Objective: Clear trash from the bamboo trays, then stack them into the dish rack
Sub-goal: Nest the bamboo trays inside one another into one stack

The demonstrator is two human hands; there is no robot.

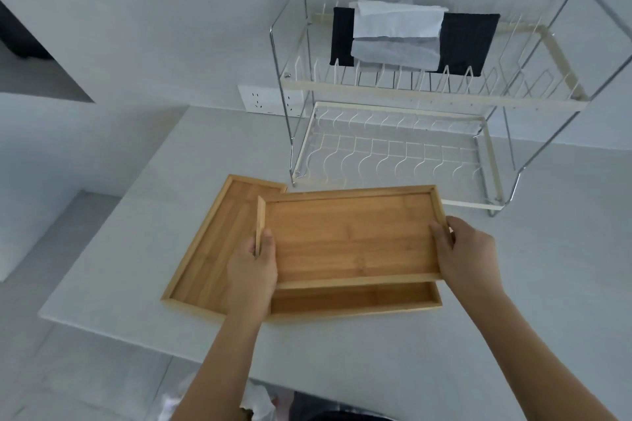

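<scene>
Bamboo trays sit at the middle of the white bench [513, 284]. Furthest left, the lower tray [212, 249] lies flat on the bench, its long side running away from the viewer at a slant, its inside bare. Next, the left hand [253, 267] is closed on the left short rim of the upper tray [352, 236], thumb laid inside on the floor of that tray and the fingers hidden beneath. The upper tray is held roughly level above the others, overlapping the lower tray's right part, and its floor is bare too. Under its near edge a strip of a third tray [355, 301] shows, resting on the bench. The right hand [468, 249] clasps the upper tray's right short rim, thumb inside and fingers wrapped around the outside. Behind the trays, towards the right, the two-tier wire dish rack [393, 150] stands against the wall; dark and white cloths [396, 34] hang over its top tier, and its bottom tier holds nothing.
</scene>
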